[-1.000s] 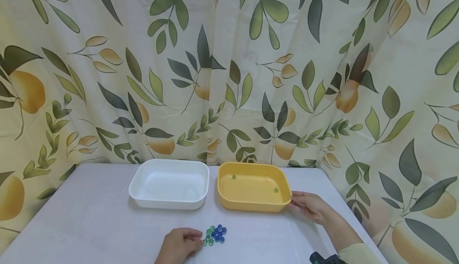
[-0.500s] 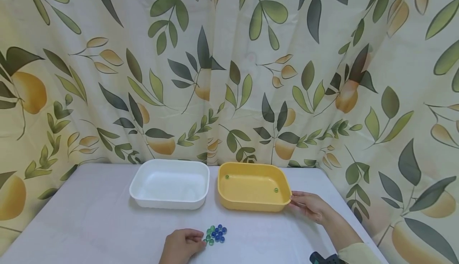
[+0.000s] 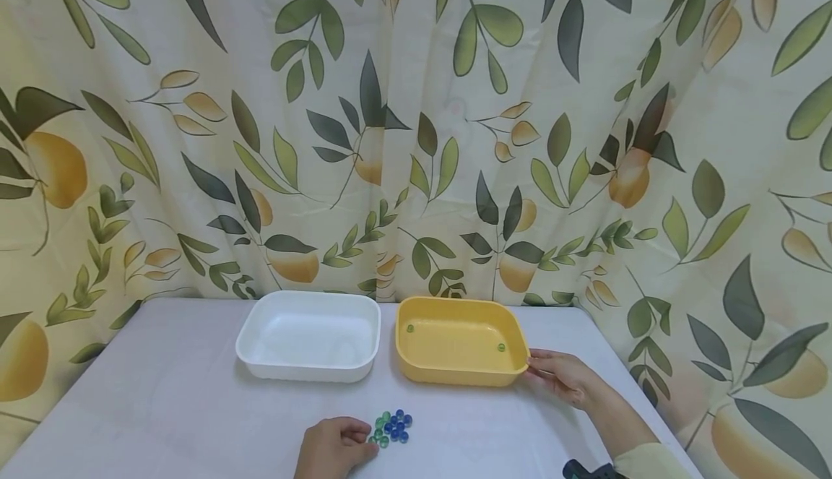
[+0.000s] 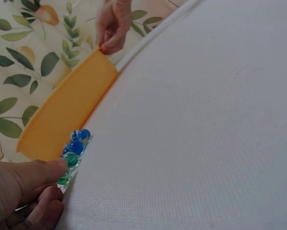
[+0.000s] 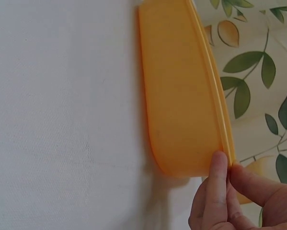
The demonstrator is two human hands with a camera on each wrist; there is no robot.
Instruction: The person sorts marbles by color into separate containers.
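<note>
My left hand (image 3: pixel 333 446) reaches to the left side of a small cluster of glass marbles on the table. Its fingertips and thumb stand on either side of a green marble (image 3: pixel 373 439), with a gap showing in the head view. Several blue marbles (image 3: pixel 399 427) lie on the cluster's right side. In the left wrist view, a fingertip overlaps the green marbles (image 4: pixel 71 159). My right hand (image 3: pixel 564 378) pinches the rim of a yellow tray (image 3: pixel 455 376) at its front right corner. Inside that tray lie two green marbles (image 3: pixel 501 347), far apart.
A white rectangular tray (image 3: pixel 305 372) stands left of the yellow one, a narrow gap between them. A white cloth covers the table (image 3: pixel 162 392). Behind it hangs a leaf-patterned curtain (image 3: pixel 422 139). A black object (image 3: pixel 588 470) shows by the right forearm.
My left hand has shifted slightly right, its thumb coming further round the green marble. One marble in the yellow tray has rolled left, then slightly forward. My right hand keeps its place.
</note>
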